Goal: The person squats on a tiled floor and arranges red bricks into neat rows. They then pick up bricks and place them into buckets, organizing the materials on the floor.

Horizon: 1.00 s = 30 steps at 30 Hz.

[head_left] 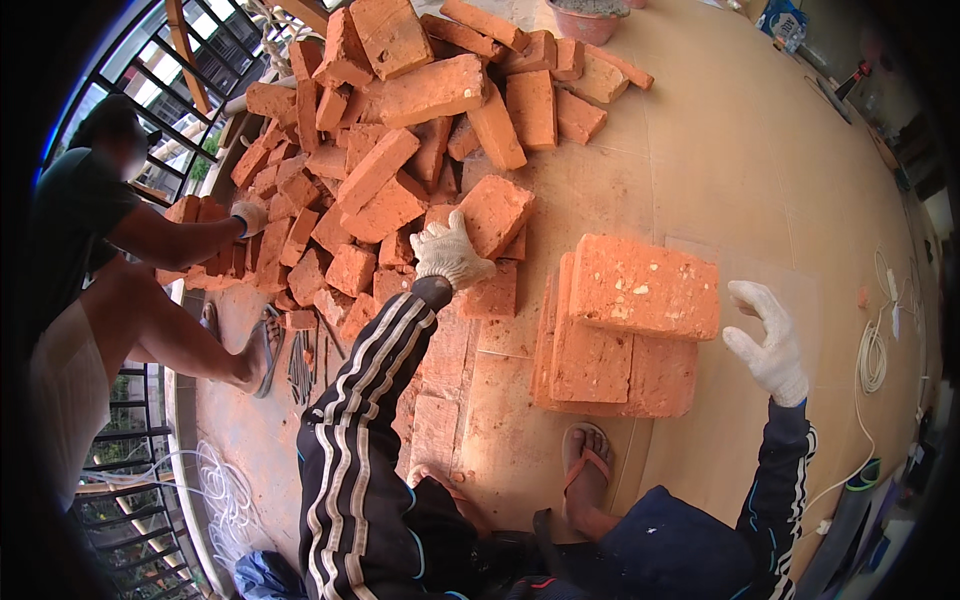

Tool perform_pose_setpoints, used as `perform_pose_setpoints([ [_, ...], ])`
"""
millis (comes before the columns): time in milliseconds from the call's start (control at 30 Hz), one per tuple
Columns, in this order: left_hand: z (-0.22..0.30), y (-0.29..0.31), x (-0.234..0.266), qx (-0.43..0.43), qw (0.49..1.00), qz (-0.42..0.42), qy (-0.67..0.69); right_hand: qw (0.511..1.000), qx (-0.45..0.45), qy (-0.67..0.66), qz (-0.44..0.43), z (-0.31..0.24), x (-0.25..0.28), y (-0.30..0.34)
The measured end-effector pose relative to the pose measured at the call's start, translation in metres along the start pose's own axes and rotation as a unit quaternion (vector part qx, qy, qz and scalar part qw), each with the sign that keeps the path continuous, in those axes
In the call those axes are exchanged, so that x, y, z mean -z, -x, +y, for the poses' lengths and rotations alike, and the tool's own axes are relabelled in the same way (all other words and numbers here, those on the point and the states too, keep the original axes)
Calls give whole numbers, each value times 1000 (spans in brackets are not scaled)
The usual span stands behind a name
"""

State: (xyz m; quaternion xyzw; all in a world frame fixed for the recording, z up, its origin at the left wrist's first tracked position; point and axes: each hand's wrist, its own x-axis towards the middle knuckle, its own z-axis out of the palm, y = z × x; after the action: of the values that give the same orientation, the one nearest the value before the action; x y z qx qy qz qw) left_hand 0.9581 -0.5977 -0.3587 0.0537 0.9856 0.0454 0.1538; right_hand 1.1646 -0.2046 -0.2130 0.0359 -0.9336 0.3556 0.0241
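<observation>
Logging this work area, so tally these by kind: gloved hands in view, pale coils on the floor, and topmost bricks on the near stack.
Gloved hands: 3 (the person's left hand and right hand, plus a co-worker's hand)
Pale coils: 2 (far-right coil, lower-left coil)
Topmost brick on the near stack: 1
Total: 6

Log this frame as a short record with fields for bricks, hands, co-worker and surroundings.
Pile: jumbled orange bricks
Stack: orange bricks, lying flat
Left hand: gloved, at a brick on the pile's near side; grip unclear
Right hand: gloved, open, beside the stack, not touching
Co-worker: at left, gloved hand at the pile
Surroundings: coiled cable at right
</observation>
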Motion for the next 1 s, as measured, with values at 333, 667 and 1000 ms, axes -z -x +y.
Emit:
perform_pose_setpoints([
  [333,17,-21,-5,-10,998,47,51,998,63,-9,5,-31,-13,-12],
  [667,-54,120,34,-106,959,50,260,992,17,-53,117,-9,-25,23],
  [1000,47,216,115,-543,824,140,82,945,134,-249,165,-47,-104,23],
])
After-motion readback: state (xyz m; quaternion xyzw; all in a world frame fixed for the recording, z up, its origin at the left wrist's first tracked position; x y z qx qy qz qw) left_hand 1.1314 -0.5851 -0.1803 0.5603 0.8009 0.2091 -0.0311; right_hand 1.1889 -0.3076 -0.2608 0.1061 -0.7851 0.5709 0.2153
